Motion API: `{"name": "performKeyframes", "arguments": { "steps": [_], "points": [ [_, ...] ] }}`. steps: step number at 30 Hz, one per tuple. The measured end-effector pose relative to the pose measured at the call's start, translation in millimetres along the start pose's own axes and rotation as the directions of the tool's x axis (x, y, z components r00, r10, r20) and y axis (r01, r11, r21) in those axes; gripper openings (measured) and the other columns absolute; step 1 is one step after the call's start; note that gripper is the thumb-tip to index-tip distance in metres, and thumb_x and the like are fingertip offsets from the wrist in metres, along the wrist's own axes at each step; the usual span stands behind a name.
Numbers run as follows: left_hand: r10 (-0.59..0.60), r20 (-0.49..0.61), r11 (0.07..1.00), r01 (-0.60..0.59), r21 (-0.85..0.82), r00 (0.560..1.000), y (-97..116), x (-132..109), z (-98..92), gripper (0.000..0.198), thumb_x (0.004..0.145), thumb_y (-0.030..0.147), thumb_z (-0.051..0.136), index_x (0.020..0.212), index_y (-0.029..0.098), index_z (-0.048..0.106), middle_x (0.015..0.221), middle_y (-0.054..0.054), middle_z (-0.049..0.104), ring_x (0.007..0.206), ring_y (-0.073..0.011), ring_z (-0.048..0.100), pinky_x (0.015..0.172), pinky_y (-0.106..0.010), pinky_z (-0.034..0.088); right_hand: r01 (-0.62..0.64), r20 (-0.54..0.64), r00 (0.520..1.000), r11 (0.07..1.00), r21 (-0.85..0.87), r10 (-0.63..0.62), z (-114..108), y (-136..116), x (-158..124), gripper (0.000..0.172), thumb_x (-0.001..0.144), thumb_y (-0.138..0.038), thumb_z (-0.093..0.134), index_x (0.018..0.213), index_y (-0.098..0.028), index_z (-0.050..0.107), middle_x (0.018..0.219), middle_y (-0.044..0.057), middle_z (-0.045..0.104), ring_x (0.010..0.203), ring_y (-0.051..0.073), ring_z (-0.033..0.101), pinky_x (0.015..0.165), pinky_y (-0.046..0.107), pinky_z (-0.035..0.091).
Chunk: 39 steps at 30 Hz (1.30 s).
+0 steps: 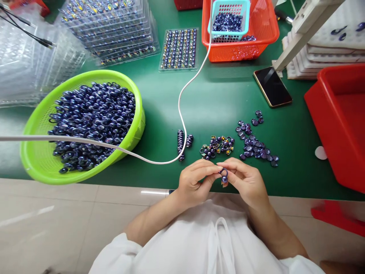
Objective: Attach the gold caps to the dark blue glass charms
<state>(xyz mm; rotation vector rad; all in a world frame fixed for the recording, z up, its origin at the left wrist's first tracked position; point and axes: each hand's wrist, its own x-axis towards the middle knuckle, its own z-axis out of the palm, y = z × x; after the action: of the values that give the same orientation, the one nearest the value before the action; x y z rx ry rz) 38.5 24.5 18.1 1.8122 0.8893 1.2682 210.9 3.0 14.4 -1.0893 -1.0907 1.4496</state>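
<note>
Ring (225, 178), only one, is between my two hands, just over the near edge of the green table (156, 102). My left hand (195, 180) is pinched on it with thumb and forefinger; my right hand (249, 182) is also closed on it from the other side, and the fingertips of both hands almost meet. Whether one more small piece is hidden inside my fingers, I cannot tell.

In front of my hands lie four groups: two rows of dark rings, one long (180, 144) and one short (189, 140); one heap of stone rings (212, 145); and one scatter of dark caps (253, 146), some tens, too overlapped for exact counting.

To my left stands one green basket (139, 114), with rings beyond counting. One white cable (179, 102) crosses over it and passes between the two rows. Farther away are one stack of trays (125, 38), one single tray (178, 70) filled in columns, and one orange basket (234, 53), which holds one blue basket (229, 38) of dark pieces. On my right there are one phone (273, 86), one white disc (321, 153) and one red bin (327, 125).
</note>
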Motion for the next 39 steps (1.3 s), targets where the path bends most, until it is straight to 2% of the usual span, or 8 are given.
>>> {"name": "performKeyframes", "arguments": {
  "steps": [8, 15, 23, 25, 28, 32, 35, 39],
  "points": [
    [-0.115, -0.003, 0.992, 0.114, -0.048, 0.993, -2, 2, -1.9, 0.010, 0.088, 0.015, 0.072, 0.095, 0.019, 0.077, 0.083, -0.006, 0.080, 0.074, -0.0159, 0.074, 0.070, -0.027, 0.060, 0.154, 0.012, 0.988, 0.961, -0.231, -0.155, -5, 5, -3, 0.023, 0.095, -0.021, 0.063, 0.113, -0.029, 0.075, 0.094, 0.003, 0.065, 0.070, 0.011, 0.064, 0.056, 0.023, 0.058],
    [-0.226, 0.008, 0.955, 0.223, -0.196, 0.974, -4, -2, 2.6, 0.002, 0.084, 0.015, 0.076, 0.086, 0.016, 0.076, 0.079, -0.007, 0.079, 0.071, -0.0165, 0.073, 0.068, -0.028, 0.060, 0.390, 0.073, 0.907, 0.761, -0.518, -0.415, -6, -1, -3, 0.026, 0.090, -0.010, 0.062, 0.109, -0.025, 0.071, 0.090, 0.004, 0.070, 0.077, 0.015, 0.067, 0.064, 0.026, 0.057],
    [-0.446, 0.163, 0.860, 0.471, -0.193, 0.880, 0, 3, -2.5, 0.010, 0.088, 0.024, 0.072, 0.094, 0.016, 0.075, 0.089, -0.008, 0.080, 0.081, -0.0184, 0.076, 0.076, -0.027, 0.062, 0.453, 0.144, 0.860, 0.603, -0.657, -0.489, -14, -2, 0, 0.027, 0.088, -0.010, 0.063, 0.109, -0.026, 0.070, 0.090, 0.003, 0.073, 0.075, 0.016, 0.070, 0.064, 0.027, 0.058],
    [-0.437, 0.181, 0.881, 0.460, -0.112, 0.881, 4, 8, -6.8, 0.015, 0.089, 0.025, 0.071, 0.101, 0.016, 0.074, 0.094, -0.008, 0.080, 0.084, -0.0186, 0.076, 0.080, -0.028, 0.062, 0.451, 0.169, 0.858, 0.554, -0.700, -0.486, -18, -4, 1, 0.028, 0.089, -0.010, 0.063, 0.111, -0.026, 0.069, 0.093, 0.004, 0.073, 0.076, 0.016, 0.070, 0.064, 0.027, 0.058],
    [-0.340, 0.143, 0.940, 0.337, 0.049, 0.929, 8, 12, -8.5, 0.025, 0.083, 0.029, 0.078, 0.103, 0.015, 0.073, 0.093, -0.009, 0.079, 0.084, -0.0197, 0.073, 0.078, -0.030, 0.060, 0.474, 0.226, 0.840, 0.464, -0.748, -0.494, -23, -6, 1, 0.032, 0.089, -0.010, 0.063, 0.116, -0.027, 0.066, 0.099, 0.005, 0.075, 0.083, 0.018, 0.073, 0.070, 0.029, 0.060],
    [-0.299, 0.093, 0.952, 0.291, 0.092, 0.950, 7, 8, -0.5, 0.014, 0.085, 0.025, 0.074, 0.095, 0.014, 0.075, 0.082, -0.007, 0.076, 0.075, -0.0174, 0.070, 0.072, -0.029, 0.058, 0.513, 0.291, 0.798, 0.340, -0.789, -0.527, -23, -2, 1, 0.037, 0.087, -0.008, 0.063, 0.120, -0.025, 0.061, 0.098, 0.005, 0.076, 0.087, 0.020, 0.074, 0.077, 0.033, 0.061],
    [-0.502, 0.096, 0.854, 0.510, -0.099, 0.859, 6, 6, 3.9, 0.011, 0.087, 0.024, 0.070, 0.090, 0.014, 0.075, 0.081, -0.007, 0.077, 0.073, -0.0168, 0.071, 0.072, -0.029, 0.059, 0.497, 0.263, 0.785, 0.316, -0.808, -0.560, -19, 2, 0, 0.035, 0.086, -0.009, 0.065, 0.117, -0.024, 0.061, 0.093, 0.006, 0.074, 0.082, 0.020, 0.072, 0.073, 0.033, 0.060],
    [-0.721, 0.329, 0.457, 0.775, -0.436, 0.610, 5, 10, 0.4, 0.022, 0.078, 0.032, 0.080, 0.083, 0.012, 0.074, 0.067, -0.005, 0.074, 0.060, -0.0150, 0.070, 0.063, -0.028, 0.060, 0.481, 0.179, 0.799, 0.431, -0.764, -0.575, -15, 2, 0, 0.032, 0.087, -0.015, 0.065, 0.117, -0.026, 0.063, 0.092, 0.005, 0.071, 0.080, 0.020, 0.070, 0.070, 0.033, 0.060]
  ]
}}
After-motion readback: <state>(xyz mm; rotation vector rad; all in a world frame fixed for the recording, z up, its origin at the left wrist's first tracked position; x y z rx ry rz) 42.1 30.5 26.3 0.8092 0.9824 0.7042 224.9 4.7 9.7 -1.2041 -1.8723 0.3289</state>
